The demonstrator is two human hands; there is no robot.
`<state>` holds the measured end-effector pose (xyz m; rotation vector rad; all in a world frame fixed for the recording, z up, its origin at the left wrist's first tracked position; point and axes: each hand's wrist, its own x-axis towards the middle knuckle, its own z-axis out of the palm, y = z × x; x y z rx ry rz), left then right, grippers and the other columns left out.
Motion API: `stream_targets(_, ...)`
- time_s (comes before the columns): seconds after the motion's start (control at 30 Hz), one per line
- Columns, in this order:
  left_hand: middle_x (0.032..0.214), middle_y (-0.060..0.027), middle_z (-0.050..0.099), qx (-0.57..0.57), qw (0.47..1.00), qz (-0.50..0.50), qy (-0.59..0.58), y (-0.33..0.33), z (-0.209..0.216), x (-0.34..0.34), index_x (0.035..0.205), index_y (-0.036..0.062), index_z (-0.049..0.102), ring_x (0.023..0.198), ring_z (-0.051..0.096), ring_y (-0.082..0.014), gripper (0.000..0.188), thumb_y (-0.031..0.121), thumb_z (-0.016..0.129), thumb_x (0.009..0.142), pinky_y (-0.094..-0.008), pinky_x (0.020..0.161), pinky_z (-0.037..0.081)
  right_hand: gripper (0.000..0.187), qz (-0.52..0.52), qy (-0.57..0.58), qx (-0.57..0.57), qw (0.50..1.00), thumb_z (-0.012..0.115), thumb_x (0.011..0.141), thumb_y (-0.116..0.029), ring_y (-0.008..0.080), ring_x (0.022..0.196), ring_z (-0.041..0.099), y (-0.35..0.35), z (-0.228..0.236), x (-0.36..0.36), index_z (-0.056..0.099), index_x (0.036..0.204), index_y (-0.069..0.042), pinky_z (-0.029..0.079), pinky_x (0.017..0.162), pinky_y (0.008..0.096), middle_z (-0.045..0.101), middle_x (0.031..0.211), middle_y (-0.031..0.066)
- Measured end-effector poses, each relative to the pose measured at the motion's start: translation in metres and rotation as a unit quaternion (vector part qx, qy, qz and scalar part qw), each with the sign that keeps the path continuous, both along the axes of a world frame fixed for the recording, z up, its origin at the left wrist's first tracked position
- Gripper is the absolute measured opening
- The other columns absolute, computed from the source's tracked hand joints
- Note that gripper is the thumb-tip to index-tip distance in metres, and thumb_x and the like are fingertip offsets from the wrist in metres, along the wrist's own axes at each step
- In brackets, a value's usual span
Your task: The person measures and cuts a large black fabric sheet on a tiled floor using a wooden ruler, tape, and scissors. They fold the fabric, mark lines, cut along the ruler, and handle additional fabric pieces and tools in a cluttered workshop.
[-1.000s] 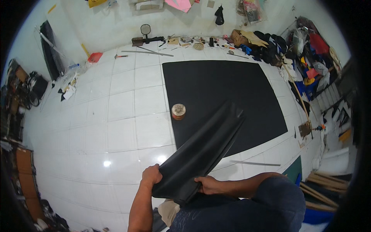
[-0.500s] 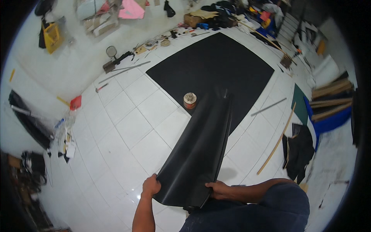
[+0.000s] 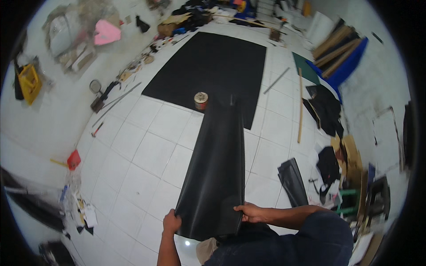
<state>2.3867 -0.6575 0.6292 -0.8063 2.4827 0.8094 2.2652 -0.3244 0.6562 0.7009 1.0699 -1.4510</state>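
A long black sheet of smooth, leather-like material [image 3: 213,177] stretches away from me, curved along its length. My left hand [image 3: 171,221] is closed on its near left edge. On the near right edge my right hand [image 3: 249,212] grips it, thumb on top. The sheet's far end lies over a large flat black sheet [image 3: 208,66] spread on the floor. Beside that far end stands a round tin [image 3: 201,101] with a pale, crusted top, near the flat sheet's front edge.
White floor tiles [image 3: 146,155] surround the sheets. Metal strips [image 3: 117,103] and a small hammer [image 3: 97,129] lie left. At right are a wooden stick [image 3: 300,106], black cloth [image 3: 326,108], a folded black piece [image 3: 293,181] and a green stool [image 3: 348,201]. Clutter lines the walls.
My view has turned to the right, so the floor things appear farther left and more shows at the right. Both hands keep their hold on the sheet, which now points straighter ahead.
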Motion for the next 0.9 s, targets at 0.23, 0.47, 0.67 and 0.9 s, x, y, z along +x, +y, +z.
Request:
stream_targets(0.23, 0.095, -0.0280, 0.065, 0.009, 1.000, 0.002, -0.007, -0.012, -0.043, 0.169, 0.100, -0.0009, 0.056, 0.092, 0.062, -0.0461, 0.029, 0.017, 0.058, 0.078, -0.0511, 0.083, 0.049, 0.034, 0.041, 0.047, -0.009, 0.998, 0.056, 0.092, -0.013, 0.0225, 0.093, 0.064, -0.033, -0.069, 0.187, 0.050, 0.124, -0.002, 0.056, 0.077, 0.0396, 0.063, 0.107, 0.0116)
stream_targets(0.47, 0.095, -0.0269, 0.065, -0.010, 1.000, 0.025, -0.010, 0.002, -0.064, 0.299, 0.101, -0.0012, 0.056, 0.093, 0.062, -0.0453, 0.029, 0.015, 0.059, 0.077, -0.0497, 0.084, 0.049, 0.033, -0.071, 0.060, -0.007, 0.996, 0.058, 0.089, -0.013, 0.0266, 0.100, 0.059, -0.023, -0.116, 0.354, 0.052, 0.120, -0.002, 0.052, 0.080, 0.0468, 0.060, 0.109, 0.0113)
stream_targets(0.67, 0.095, -0.0258, 0.066, 0.015, 1.000, 0.021, -0.016, 0.023, -0.102, 0.419, 0.100, -0.0015, 0.056, 0.093, 0.063, -0.0434, 0.025, 0.011, 0.059, 0.079, -0.0474, 0.082, 0.049, 0.039, -0.064, 0.086, 0.014, 0.994, 0.056, 0.091, -0.013, 0.0249, 0.102, 0.058, 0.021, -0.162, 0.480, 0.048, 0.127, -0.003, 0.050, 0.081, 0.0446, 0.058, 0.113, 0.0131)
stream_targets(0.9, 0.093, -0.0254, 0.066, 0.052, 0.997, 0.042, 0.032, 0.075, -0.119, 0.549, 0.100, -0.0027, 0.055, 0.090, 0.064, -0.0426, 0.022, 0.007, 0.058, 0.081, -0.0454, 0.079, 0.050, 0.037, -0.044, 0.048, 0.058, 0.996, 0.055, 0.092, -0.014, 0.0254, 0.100, 0.060, 0.085, -0.137, 0.572, 0.049, 0.127, -0.002, 0.051, 0.083, 0.0449, 0.061, 0.112, 0.0132)
